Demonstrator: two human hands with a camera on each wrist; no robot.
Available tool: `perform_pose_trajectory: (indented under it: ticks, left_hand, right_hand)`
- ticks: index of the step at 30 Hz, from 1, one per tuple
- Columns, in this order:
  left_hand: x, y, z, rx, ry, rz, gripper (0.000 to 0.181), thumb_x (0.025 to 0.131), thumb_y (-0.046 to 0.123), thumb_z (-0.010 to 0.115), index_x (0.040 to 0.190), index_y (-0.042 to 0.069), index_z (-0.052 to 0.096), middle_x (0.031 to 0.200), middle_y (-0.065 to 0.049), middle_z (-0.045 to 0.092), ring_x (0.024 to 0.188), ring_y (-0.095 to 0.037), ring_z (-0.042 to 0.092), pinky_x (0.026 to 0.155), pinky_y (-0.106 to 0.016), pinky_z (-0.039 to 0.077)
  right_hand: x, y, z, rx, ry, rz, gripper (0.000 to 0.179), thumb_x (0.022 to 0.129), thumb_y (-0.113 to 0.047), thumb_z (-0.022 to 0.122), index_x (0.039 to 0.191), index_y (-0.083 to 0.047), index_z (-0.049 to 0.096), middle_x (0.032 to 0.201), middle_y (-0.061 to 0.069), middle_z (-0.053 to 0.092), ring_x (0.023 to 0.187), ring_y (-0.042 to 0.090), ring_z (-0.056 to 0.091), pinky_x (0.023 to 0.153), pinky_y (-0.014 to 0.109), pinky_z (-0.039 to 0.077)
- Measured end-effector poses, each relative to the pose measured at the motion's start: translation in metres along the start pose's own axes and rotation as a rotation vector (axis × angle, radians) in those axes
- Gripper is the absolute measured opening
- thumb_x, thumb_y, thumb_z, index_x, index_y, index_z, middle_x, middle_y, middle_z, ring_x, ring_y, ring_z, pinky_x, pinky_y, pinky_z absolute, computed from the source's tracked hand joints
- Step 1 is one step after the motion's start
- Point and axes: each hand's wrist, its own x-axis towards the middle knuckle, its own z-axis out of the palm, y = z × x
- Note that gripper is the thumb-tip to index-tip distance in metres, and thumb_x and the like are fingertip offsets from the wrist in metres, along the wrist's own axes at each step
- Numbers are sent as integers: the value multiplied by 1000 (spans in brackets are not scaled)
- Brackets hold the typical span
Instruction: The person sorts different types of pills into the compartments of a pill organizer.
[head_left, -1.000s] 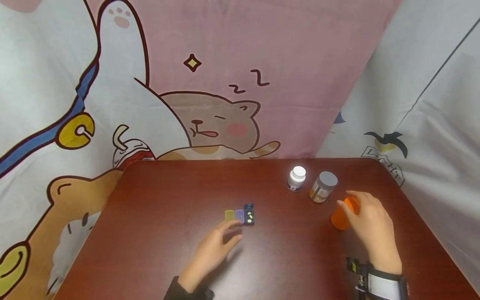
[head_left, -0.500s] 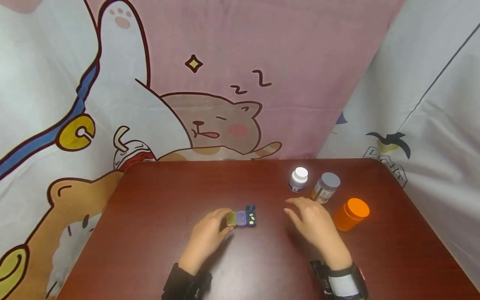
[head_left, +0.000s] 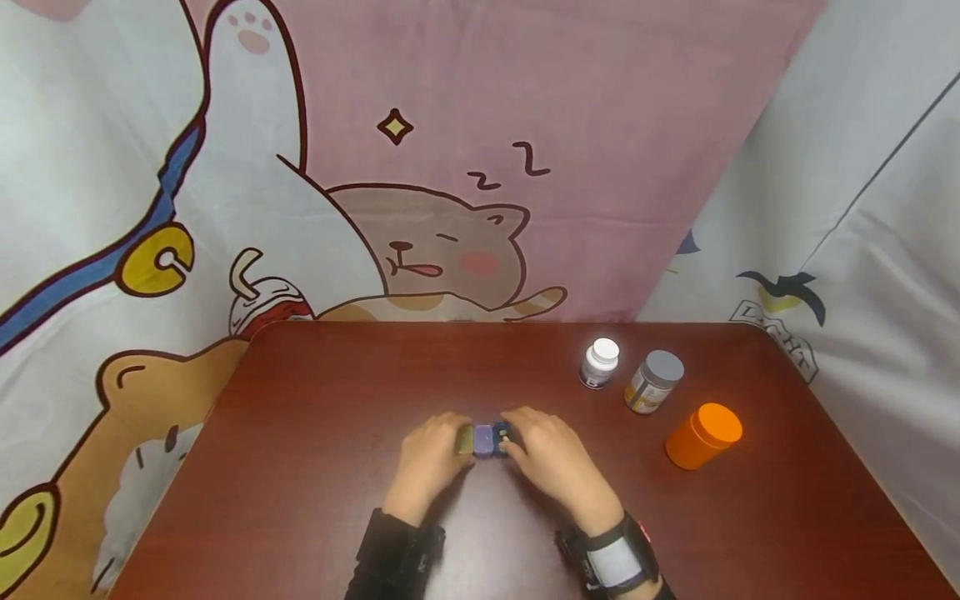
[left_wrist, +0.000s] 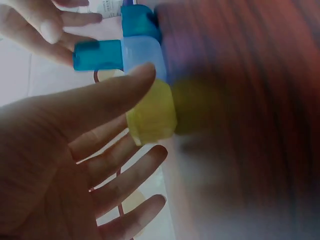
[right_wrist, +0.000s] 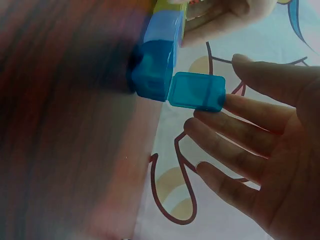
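Observation:
A small pill organizer (head_left: 483, 440) lies on the table, with yellow, purple and blue compartments in a row. The blue compartment's lid (right_wrist: 196, 91) stands raised, and pale pills show inside from the head view. My left hand (head_left: 431, 460) pinches the yellow end, thumb on the near side and fingers on the far side. My right hand (head_left: 558, 462) is at the blue end. Its fingers are fairly straight, with fingertips behind the raised lid and touching or nearly touching it, while the thumb is apart from it in the right wrist view.
Back right on the table (head_left: 337, 383) stand a white bottle (head_left: 600, 363), a grey-lidded jar (head_left: 654, 382) and an orange bottle (head_left: 703, 436). A cartoon-printed cloth (head_left: 600, 167) hangs behind the table's far edge.
My right hand has left the orange bottle and moved left to the organizer's blue end. My left hand has gone from hovering by the organizer to pinching its yellow end.

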Motion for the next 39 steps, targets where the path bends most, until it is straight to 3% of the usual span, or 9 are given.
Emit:
perform_pose_trajectory:
  ticks: [4,8,17,24,28,33,39]
  left_hand:
    - [1,-5,0,-10,-19,-7,53,68,17,96,116,12,76,113,-6,77,103,-28,73,82,-49,59]
    - [1,-8,1,-11,-37,-3,50,70,18,95,117,13,76,115,-6,77,103,-29,73,83,-50,59]
    - [1,-5,2,-26,-53,-20,48,72,20,95,116,13,78,115,-6,78,101,-28,73,83,-47,58]
    - [-2,-5,0,-24,-46,-3,50,75,20,93,121,12,76,122,-8,76,113,-31,71,92,-52,58]
    - [-2,-7,-3,-31,-21,-6,49,75,20,93,119,11,76,122,-8,76,114,-31,70,96,-52,57]
    - [-2,-10,-1,-44,-32,1,45,75,21,93,116,13,77,119,-5,77,109,-28,70,90,-50,57]
    - [-3,-10,1,-56,-38,2,45,74,21,93,116,14,77,119,-5,77,109,-28,71,90,-49,58]
  right_hand:
    - [-13,-2,4,-65,8,-56,40,86,-21,86,120,-4,74,118,9,74,106,28,72,89,46,59]
    - [-24,-2,11,-108,-13,-97,40,86,-23,86,119,-3,75,125,14,71,114,30,69,96,47,57]
    - [-32,-5,15,-95,-69,-47,46,89,-26,83,126,-2,74,141,20,64,124,37,65,103,53,54]
    - [-36,-11,13,-118,-98,-26,49,89,-29,82,129,-2,72,144,21,62,125,38,64,103,54,54]
    - [-29,-12,17,-171,-50,-76,48,89,-30,82,127,-2,73,140,19,65,125,36,64,103,52,54]
    - [-14,-19,25,-246,7,-114,44,88,-33,83,123,-6,75,132,14,70,119,30,68,100,46,57]
    - [1,-29,35,-360,83,-103,37,73,-26,93,104,-10,78,101,5,74,93,22,68,75,37,58]
